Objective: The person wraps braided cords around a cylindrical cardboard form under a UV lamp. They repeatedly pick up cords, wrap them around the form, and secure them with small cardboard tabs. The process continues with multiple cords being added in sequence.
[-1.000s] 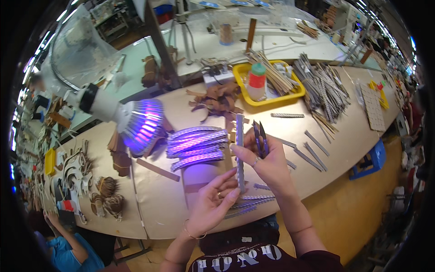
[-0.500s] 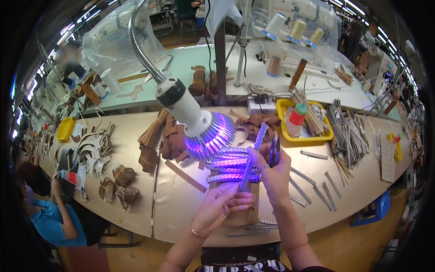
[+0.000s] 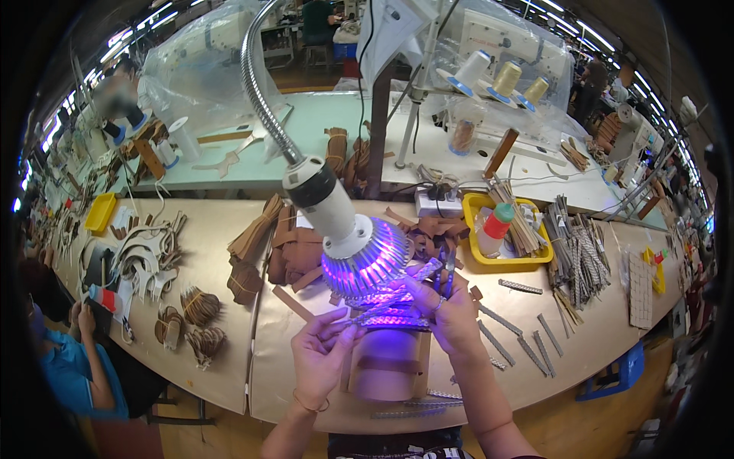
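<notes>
A thin braided strip [image 3: 425, 270] slants under the lamp, held between both hands. My left hand [image 3: 324, 348] pinches its lower left end between thumb and fingers. The strip's upper right part is in my right hand [image 3: 453, 315], between thumb and forefinger. That hand also keeps a dark two-pronged tool [image 3: 448, 269], its points upward; its exact kind is unclear. Purple light from the ribbed lamp [image 3: 364, 256] falls on several braided strips [image 3: 394, 320] stacked just below. These lie by a rounded brown form [image 3: 388, 375], and the lamp head partly covers them.
A yellow tray [image 3: 508, 266] with a red-and-green-topped bottle [image 3: 495, 229] stands back right. Loose braided strips [image 3: 533, 356] lie right of my right arm. Brown leather strips [image 3: 297, 249] are piled behind the lamp. A person in blue [image 3: 73, 367] sits at far left.
My left hand has moved left, and the braided strip has swung from steep to a flatter slant. My right hand has shifted slightly left and down in the picture, still with the dark tool.
</notes>
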A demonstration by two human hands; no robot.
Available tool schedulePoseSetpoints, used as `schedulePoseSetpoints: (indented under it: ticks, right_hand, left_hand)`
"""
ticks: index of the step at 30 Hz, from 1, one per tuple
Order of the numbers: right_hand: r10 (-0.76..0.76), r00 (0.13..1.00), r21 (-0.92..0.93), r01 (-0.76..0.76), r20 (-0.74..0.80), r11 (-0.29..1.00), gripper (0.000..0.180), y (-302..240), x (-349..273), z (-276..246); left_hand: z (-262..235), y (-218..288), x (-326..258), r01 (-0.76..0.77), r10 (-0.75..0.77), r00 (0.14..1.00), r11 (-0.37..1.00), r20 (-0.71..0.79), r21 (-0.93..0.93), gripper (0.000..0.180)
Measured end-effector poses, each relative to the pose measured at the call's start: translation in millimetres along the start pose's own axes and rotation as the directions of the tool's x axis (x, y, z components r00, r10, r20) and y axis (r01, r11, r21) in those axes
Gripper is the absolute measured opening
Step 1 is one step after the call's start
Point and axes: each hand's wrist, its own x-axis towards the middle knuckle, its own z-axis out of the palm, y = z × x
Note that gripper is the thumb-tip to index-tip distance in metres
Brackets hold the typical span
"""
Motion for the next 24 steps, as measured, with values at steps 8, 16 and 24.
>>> schedulePoseSetpoints:
  ticks: [8, 16, 24]
  right_hand:
    - [-0.022, 0.985, -0.081, 0.008, -0.169, 0.997, 0.018, 4.6, -10.9, -9.3]
    - [-0.077, 0.973, -0.069, 0.063, -0.22, 0.996, 0.022, 6.5, -2.8, -25.0]
    - [-0.455, 0.777, -0.245, 0.384, -0.435, 0.89, 0.029, 4.2, 3.6, -39.3]
  left_hand:
    - [2.2, -0.9, 7.8, 0.028, -0.028, 1.0, 0.998, 0.005, -0.064, 0.025]
    - [9.3, -1.8, 34.1, 0.07, -0.053, 0.994, 0.982, 0.097, -0.173, 0.025]
    - [10.4, 0.9, 44.2, 0.041, -0.004, 0.986, 0.974, 0.166, -0.221, 0.024]
